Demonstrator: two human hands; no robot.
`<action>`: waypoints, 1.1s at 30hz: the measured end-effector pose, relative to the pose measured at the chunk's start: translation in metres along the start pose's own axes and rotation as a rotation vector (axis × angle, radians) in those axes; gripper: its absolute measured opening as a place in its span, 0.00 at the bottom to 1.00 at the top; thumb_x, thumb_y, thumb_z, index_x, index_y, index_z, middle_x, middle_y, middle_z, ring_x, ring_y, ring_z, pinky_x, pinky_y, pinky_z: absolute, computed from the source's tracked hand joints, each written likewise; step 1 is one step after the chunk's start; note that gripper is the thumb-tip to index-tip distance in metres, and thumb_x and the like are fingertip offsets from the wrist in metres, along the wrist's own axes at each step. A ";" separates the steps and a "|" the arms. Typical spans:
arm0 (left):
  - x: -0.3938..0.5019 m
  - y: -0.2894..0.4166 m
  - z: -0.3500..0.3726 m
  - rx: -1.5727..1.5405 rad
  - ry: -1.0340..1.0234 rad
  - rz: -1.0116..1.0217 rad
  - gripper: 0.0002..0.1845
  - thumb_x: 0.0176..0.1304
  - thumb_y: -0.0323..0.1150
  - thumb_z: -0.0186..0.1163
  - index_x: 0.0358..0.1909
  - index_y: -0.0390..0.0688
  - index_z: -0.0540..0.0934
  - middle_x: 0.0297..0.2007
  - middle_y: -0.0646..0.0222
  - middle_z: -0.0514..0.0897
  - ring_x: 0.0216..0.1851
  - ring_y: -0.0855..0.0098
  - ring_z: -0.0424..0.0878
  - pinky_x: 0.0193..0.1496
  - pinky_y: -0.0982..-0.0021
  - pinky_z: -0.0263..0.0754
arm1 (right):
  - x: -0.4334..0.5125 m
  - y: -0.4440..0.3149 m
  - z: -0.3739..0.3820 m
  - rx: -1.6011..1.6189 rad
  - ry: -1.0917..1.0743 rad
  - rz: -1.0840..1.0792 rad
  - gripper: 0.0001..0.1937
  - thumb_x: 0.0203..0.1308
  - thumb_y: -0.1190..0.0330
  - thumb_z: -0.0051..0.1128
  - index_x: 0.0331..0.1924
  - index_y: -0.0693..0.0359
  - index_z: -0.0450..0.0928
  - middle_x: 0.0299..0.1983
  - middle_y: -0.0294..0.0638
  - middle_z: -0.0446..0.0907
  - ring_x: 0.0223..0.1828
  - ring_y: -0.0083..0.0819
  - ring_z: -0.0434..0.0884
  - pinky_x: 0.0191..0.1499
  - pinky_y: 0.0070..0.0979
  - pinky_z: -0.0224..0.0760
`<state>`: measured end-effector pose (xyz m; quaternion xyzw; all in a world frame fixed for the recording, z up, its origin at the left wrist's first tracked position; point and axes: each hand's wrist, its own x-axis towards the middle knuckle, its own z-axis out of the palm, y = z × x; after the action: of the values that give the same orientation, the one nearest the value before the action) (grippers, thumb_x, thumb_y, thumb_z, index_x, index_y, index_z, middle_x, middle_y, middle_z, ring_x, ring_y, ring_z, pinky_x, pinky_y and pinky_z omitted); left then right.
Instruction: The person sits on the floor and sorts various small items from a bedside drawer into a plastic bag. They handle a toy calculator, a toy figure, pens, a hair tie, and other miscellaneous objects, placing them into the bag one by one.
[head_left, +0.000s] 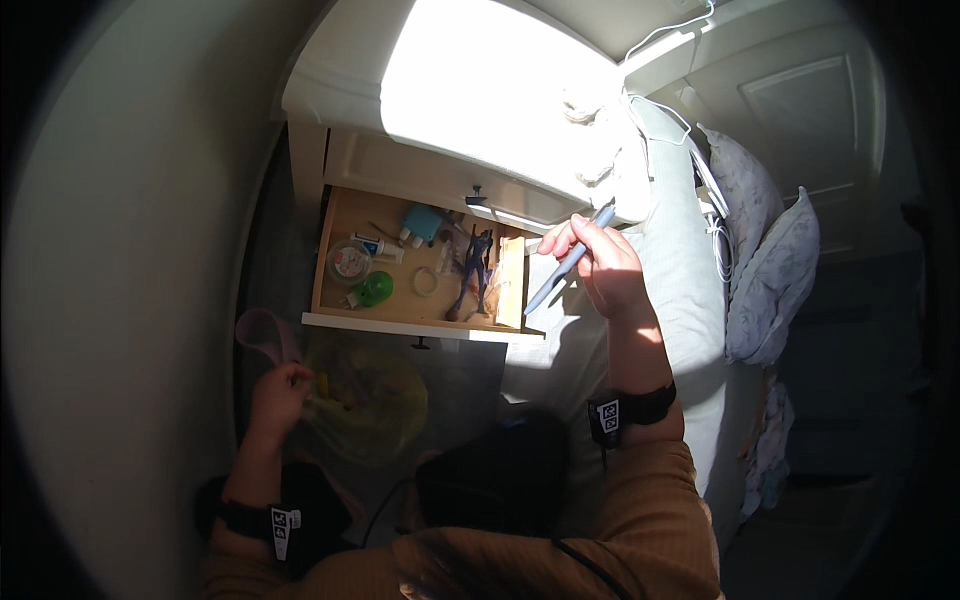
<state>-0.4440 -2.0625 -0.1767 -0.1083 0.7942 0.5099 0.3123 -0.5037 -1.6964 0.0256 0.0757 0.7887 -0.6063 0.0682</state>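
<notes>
A grey-blue pen (568, 262) is held slantwise in my right hand (609, 268), between thumb and fingers, just right of an open wooden drawer (397, 324). My left hand (279, 397) is low in front of the drawer, its fingers closed at the edge of a translucent yellow plastic bag (375, 420). Beside those fingers curls a pink band (264, 330); whether it is also gripped is unclear. Inside the drawer lie a green plug-in device (373, 289), a round clear container (349, 262), a white tube (381, 247), a beaded ring (426, 281), a blue item (421, 223) and a dark purple figure (475, 274).
The white cabinet (397, 161) has a sunlit top and a dark knob (475, 197). A bed (679, 300) with a pale cover runs along the right, bearing patterned pillows (772, 277) and a white cable (720, 247). A wall (127, 300) rises on the left.
</notes>
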 end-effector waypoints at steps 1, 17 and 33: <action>0.001 -0.002 0.000 0.013 0.000 -0.009 0.10 0.51 0.27 0.55 0.37 0.37 0.77 0.29 0.63 0.79 0.29 0.72 0.78 0.34 0.72 0.71 | 0.007 -0.006 -0.003 0.172 -0.033 -0.056 0.19 0.65 0.62 0.35 0.24 0.65 0.72 0.28 0.45 0.76 0.36 0.30 0.73 0.45 0.26 0.64; -0.006 0.006 0.002 -0.034 -0.038 -0.018 0.10 0.52 0.30 0.54 0.36 0.41 0.79 0.28 0.65 0.80 0.30 0.70 0.79 0.34 0.71 0.71 | 0.127 -0.074 -0.003 0.421 -0.363 0.032 0.21 0.60 0.54 0.42 0.19 0.61 0.65 0.11 0.31 0.60 0.13 0.17 0.59 0.19 0.14 0.54; -0.012 0.014 0.000 0.031 0.014 0.029 0.09 0.49 0.29 0.56 0.34 0.40 0.79 0.26 0.61 0.79 0.28 0.66 0.78 0.33 0.69 0.70 | 0.078 0.006 0.100 -0.672 0.139 -0.801 0.08 0.56 0.74 0.54 0.40 0.62 0.77 0.31 0.34 0.79 0.31 0.19 0.76 0.37 0.17 0.70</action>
<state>-0.4418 -2.0573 -0.1592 -0.0955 0.8056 0.5015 0.3007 -0.5778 -1.7886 -0.0208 -0.2178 0.9093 -0.2920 -0.2011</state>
